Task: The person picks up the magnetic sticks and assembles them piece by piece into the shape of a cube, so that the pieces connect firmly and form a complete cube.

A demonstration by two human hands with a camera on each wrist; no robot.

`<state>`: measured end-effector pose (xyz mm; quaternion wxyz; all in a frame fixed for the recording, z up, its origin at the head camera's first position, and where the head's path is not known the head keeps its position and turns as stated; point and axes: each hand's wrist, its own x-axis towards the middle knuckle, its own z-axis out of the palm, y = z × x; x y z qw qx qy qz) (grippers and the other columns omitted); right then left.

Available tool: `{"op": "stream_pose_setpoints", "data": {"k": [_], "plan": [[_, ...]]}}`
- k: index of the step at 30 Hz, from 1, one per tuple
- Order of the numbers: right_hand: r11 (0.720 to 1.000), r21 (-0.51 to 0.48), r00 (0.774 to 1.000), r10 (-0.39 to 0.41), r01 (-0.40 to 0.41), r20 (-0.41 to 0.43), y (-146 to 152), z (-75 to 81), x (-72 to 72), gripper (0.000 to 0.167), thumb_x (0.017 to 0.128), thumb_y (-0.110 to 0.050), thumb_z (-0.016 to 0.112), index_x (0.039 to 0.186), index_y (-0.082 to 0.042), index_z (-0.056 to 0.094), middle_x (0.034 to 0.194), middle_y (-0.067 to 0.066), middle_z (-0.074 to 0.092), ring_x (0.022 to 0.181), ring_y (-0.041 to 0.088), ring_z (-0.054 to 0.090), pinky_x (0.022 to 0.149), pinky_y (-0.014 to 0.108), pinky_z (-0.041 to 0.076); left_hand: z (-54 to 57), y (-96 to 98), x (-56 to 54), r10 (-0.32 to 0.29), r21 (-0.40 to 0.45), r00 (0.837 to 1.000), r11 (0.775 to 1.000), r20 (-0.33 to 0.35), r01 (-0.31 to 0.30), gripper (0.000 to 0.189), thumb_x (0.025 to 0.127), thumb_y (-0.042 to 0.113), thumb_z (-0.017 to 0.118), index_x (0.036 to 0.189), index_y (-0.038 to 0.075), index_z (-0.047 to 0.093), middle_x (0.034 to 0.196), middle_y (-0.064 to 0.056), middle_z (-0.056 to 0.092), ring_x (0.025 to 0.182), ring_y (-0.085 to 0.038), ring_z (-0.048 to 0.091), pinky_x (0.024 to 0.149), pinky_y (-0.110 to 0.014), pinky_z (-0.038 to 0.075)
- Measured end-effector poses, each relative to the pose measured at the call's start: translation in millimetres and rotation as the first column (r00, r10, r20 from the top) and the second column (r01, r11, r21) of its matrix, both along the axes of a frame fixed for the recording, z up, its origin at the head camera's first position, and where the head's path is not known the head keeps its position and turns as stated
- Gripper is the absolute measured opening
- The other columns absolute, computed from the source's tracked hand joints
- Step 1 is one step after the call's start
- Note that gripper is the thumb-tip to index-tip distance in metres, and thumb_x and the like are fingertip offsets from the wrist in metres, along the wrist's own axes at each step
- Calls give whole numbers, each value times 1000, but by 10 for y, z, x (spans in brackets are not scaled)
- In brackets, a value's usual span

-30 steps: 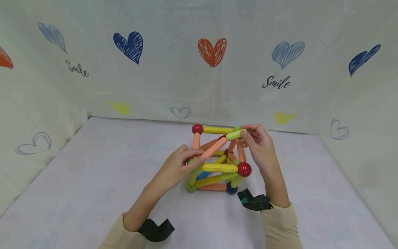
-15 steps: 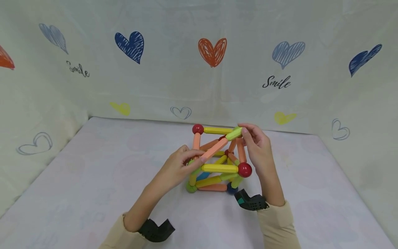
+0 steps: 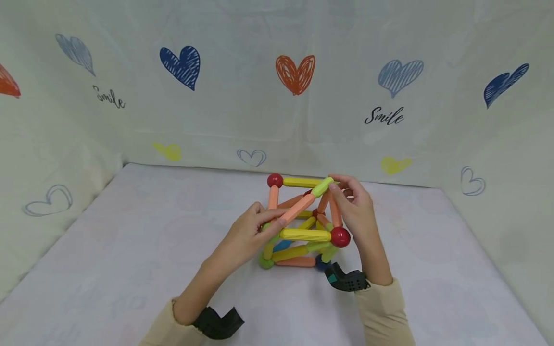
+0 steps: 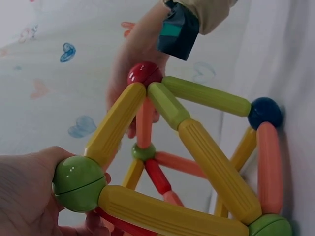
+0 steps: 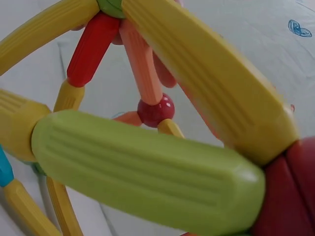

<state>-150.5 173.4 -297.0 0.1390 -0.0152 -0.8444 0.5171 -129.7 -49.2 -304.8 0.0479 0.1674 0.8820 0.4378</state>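
Observation:
A box-like frame of magnetic building sticks and balls stands on the table, with a yellow stick [image 3: 305,234] and a red ball [image 3: 340,237] along its near top edge. Slanting across its top is an orange stick [image 3: 298,209], joined end to end with a lime-green stick [image 3: 322,187]. My left hand [image 3: 246,235] pinches the orange stick's lower end, beside the green corner ball [image 4: 78,183]. At the far right top corner, my right hand [image 3: 357,204] pinches the lime-green stick's upper end between thumb and fingers. Those fingers hide the corner there.
The frame's base has a green ball [image 3: 266,260] and a dark blue ball [image 3: 322,262] at its near corners. Another red ball [image 3: 275,180] marks the far left top. A white table [image 3: 130,269] lies beneath, with a heart-printed curtain [image 3: 242,105] behind.
My right hand has moved left and swung the lime-green stick's free end toward the far right corner, bringing it more in line with the orange stick. The left hand has stayed in place.

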Motion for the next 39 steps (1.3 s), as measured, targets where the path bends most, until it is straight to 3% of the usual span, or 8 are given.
{"op": "stream_pose_setpoints", "data": {"k": [6,15,24,28,31,34,39], "plan": [[999,45,999,-29,28,20,30,-79,-55,32,95,-27,53,120,-9,60,110,11,50,88,18,41,73,29,38,-24,11,-2,-11,39,1000,999,-12,12,33,92,34,57,121,21,63,89,-7,39,69,-16,42,53,-23,36],[998,-7,996,-68,69,57,43,-138,-103,32,92,-32,57,117,-13,63,106,8,48,89,16,39,67,26,39,-40,28,1,-22,24,1000,999,0,22,33,94,30,53,124,20,61,93,-7,39,73,-16,43,56,-22,38],[996,-70,992,-48,56,116,42,-125,-90,34,92,-37,56,120,-17,63,99,9,58,75,14,52,58,16,45,-51,34,14,-38,8,999,999,-24,38,33,97,30,47,126,18,58,98,-8,37,72,-16,43,56,-24,37],[998,-65,991,-18,27,134,44,-98,-74,37,93,-36,54,126,-19,59,112,13,61,86,19,57,68,17,49,-59,57,5,-20,-7,999,1000,-33,20,34,97,32,47,126,18,58,99,-7,39,76,-16,44,59,-24,40],[997,-73,988,44,-34,146,58,-89,-73,40,95,-36,51,131,-21,54,129,11,56,108,23,55,86,27,49,-62,65,1,-15,-13,999,1000,-38,15,34,97,32,47,126,19,58,100,-7,41,77,-16,45,60,-25,40],[990,-107,981,110,-93,161,82,-90,-69,41,95,-35,50,134,-22,51,138,6,49,125,24,46,100,38,42,-59,65,1,-19,-12,999,1000,-46,18,34,97,32,46,126,18,58,101,-7,42,77,-17,45,60,-25,40],[968,-203,964,185,-145,191,113,-92,-52,39,96,-30,51,133,-18,52,140,5,47,132,22,40,103,38,38,-55,60,2,-35,-26,999,999,-16,35,37,97,36,46,130,23,55,98,-7,41,76,-17,44,59,-25,39]]}}
